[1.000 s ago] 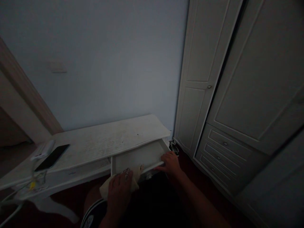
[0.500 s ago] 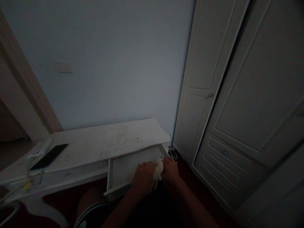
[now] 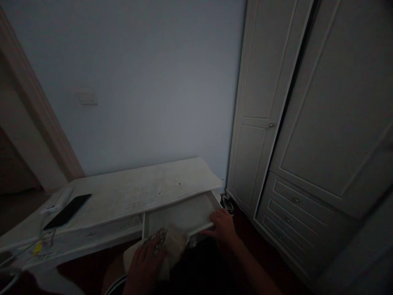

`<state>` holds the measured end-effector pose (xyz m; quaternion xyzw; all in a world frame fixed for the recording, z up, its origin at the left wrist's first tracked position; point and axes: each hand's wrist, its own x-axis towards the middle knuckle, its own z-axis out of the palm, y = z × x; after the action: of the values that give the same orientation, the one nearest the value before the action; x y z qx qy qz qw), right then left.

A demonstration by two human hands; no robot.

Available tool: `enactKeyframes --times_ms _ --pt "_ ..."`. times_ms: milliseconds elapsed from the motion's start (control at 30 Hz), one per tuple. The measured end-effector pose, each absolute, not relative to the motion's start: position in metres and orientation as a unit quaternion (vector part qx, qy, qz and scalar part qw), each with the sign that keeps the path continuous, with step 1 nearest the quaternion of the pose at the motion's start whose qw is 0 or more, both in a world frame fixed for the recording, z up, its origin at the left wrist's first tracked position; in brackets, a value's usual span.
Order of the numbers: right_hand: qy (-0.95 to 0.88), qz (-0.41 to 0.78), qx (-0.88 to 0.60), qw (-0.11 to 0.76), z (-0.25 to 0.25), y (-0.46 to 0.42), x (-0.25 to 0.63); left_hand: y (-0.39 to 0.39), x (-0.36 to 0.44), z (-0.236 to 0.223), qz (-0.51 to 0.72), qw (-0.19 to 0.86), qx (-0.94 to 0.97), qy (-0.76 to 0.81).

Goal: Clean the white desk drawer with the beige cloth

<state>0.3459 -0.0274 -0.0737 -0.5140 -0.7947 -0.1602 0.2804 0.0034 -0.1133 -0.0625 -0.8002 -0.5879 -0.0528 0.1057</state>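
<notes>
The drawer (image 3: pixel 196 211) of the white desk stands pulled out, and its pale floor shows. My right hand (image 3: pixel 222 223) is closed on the drawer's front right corner, with fingers over the edge. At the drawer's left front, my left hand (image 3: pixel 149 260) holds a crumpled pale cloth (image 3: pixel 176 246) with a dark-patterned patch near the fingers. The cloth hangs partly over the drawer front and down towards my lap. My left palm and part of the cloth's lower side are hidden.
On the left of the desk top (image 3: pixel 132 190) lie a black phone (image 3: pixel 68 211) and a white power strip (image 3: pixel 58 199) with cables. A white wardrobe (image 3: pixel 260 102) rises at the right. Shoes (image 3: pixel 226 204) stand on the dark red floor between desk and wardrobe.
My left hand has moved left and towards me with the cloth, away from my right hand. My right hand has let go of the cloth and now grips the drawer front.
</notes>
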Motion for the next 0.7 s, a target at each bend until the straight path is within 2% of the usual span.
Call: enactKeyframes --times_ms 200,333,500,700 --pt "-0.793 -0.169 -0.515 0.279 -0.079 -0.025 0.348 -0.081 0.055 -0.035 -0.058 -0.049 -0.846 -0.528" --pt "-0.790 -0.166 -0.532 0.255 -0.081 -0.023 0.348 -0.063 0.104 -0.007 -0.057 -0.100 -0.858 -0.500" --pt "-0.796 -0.163 -0.535 0.233 -0.078 -0.024 0.348 -0.067 0.119 0.004 -0.030 -0.096 -0.846 -0.524" --pt "-0.788 -0.182 -0.524 0.268 -0.081 -0.023 0.347 -0.077 0.055 -0.028 -0.008 -0.065 -0.836 -0.546"
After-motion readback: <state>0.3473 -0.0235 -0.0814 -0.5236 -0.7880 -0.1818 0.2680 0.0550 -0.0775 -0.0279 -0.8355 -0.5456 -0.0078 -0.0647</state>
